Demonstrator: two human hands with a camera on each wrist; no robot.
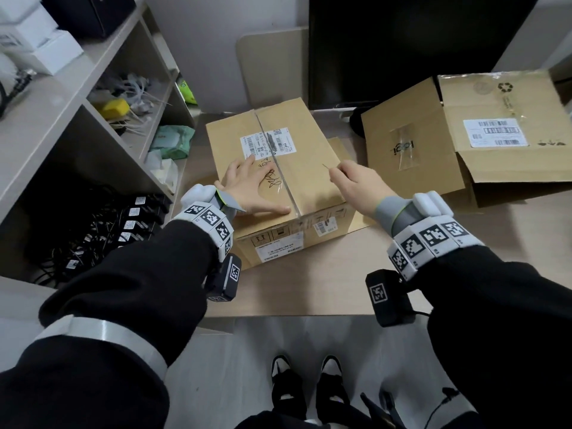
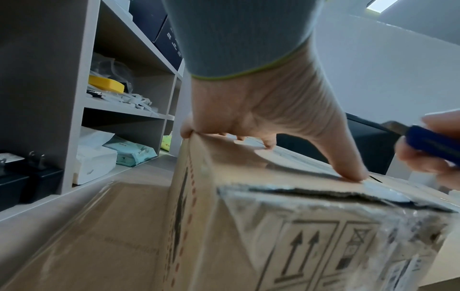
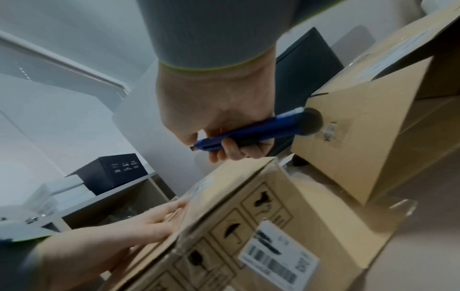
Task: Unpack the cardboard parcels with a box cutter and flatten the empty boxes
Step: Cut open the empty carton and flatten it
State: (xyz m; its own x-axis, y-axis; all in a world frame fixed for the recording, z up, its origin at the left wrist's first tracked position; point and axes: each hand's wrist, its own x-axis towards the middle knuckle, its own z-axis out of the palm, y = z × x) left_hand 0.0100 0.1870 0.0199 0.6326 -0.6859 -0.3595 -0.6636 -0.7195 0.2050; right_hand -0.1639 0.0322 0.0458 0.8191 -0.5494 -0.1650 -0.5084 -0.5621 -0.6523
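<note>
Right hand (image 1: pixel 359 184) grips a blue box cutter (image 3: pixel 239 134), fingers curled round the handle, thin blade sticking out above the right half of the sealed box (image 1: pixel 309 168). Left hand (image 1: pixel 247 188) lies flat, fingers straight and spread, pressing the box top left of the taped seam, thumb near the front edge. Box sits mid desk (image 1: pixel 309 286) on flattened cardboard. An opened box (image 1: pixel 501 162) lies to the right, flaps spread. Shelf unit (image 1: pixel 102 88) stands to the left.
</note>
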